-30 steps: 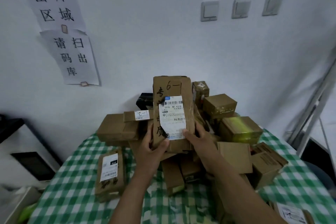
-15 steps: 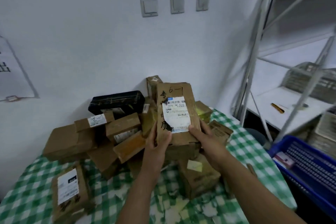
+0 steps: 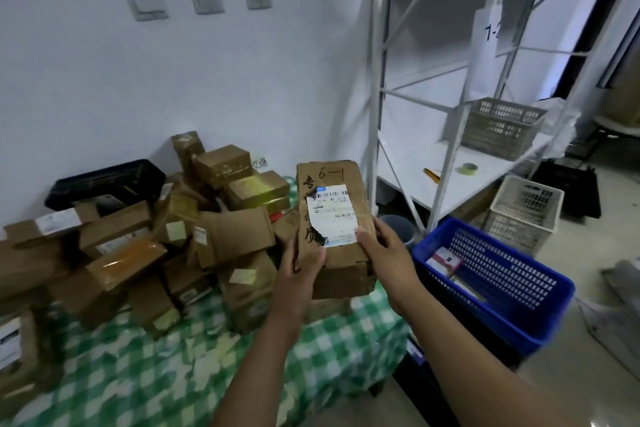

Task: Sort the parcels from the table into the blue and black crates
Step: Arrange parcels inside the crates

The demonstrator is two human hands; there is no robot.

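your head has swung further right since the earlier frames, so the parcel (image 3: 334,218) you hold now sits at the centre of the frame. the blue crate (image 3: 550,315) is in full view at lower right, where before the frame edge cut it off. your grip has not changed. your left hand (image 3: 301,274) curls round the parcel's lower left edge with the thumb on the front face. your right hand (image 3: 384,253) clasps the lower right edge, its thumb lying on the bottom of the white shipping label. the parcel stands upright above the right end of the green checked table (image 3: 138,374), with "6-1" handwritten across its top. it is left of the crate, not over it. the crate holds a few flat items at its left end. the heap of brown parcels (image 3: 225,236) lies at left of the frame on the table, with a black tray (image 3: 104,180) at its back against the wall. behind the crate stand a white shelf rack (image 3: 433,177) and a white basket (image 3: 523,211).
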